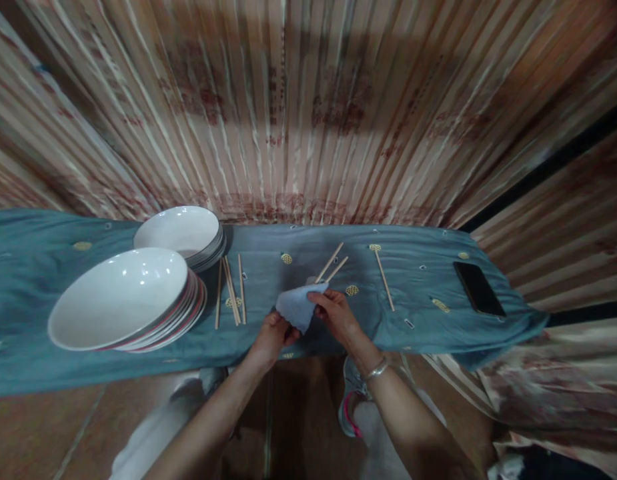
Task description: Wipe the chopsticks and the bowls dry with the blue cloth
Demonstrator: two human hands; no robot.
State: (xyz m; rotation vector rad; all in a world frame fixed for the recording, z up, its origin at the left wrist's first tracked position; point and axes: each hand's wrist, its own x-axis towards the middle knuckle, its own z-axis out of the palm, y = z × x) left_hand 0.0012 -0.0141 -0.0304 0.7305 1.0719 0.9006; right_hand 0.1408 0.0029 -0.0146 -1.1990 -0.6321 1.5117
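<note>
Blue cloth was pinched by the fingers of the left hand and right hand, two chopsticks showing beyond it, perhaps gripped inside, over the table. Working the cloth seemed the step; the next move likely called for a steady pinch.

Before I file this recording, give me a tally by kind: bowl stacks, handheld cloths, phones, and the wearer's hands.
Bowl stacks: 2 (near stack, far stack)
Handheld cloth: 1
Phone: 1
Hands: 2 (left hand, right hand)
Total: 6
</note>
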